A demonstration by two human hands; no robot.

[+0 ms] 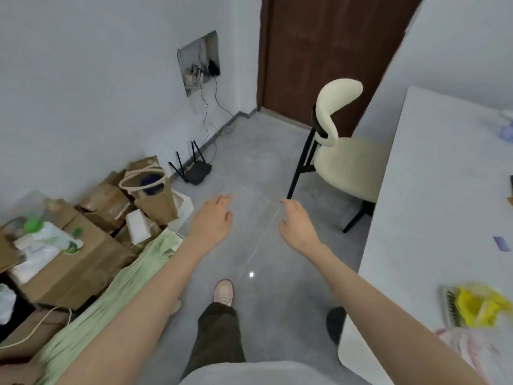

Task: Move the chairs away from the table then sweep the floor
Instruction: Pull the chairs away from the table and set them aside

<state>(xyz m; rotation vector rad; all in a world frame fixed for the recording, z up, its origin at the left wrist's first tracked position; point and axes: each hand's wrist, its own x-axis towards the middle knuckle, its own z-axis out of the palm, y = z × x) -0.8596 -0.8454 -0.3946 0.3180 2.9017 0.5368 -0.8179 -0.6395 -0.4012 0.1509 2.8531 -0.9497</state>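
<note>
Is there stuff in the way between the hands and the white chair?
No, nothing visible. The left hand and right hand are open and empty, with only bare grey floor between them and the cream chair at the table. The black router sits off to the left by the wall, out of the path.

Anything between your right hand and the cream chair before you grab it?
Nothing: in the head view only bare grey floor separates the right hand from the chair, whose black leg is nearest.

The chair [349, 168] has soft, nubby cream cloth and matt black legs [297, 173]. Beneath it the grey tiled floor [249, 168] gleams; behind it stands a brown wooden door [319, 51].
</note>
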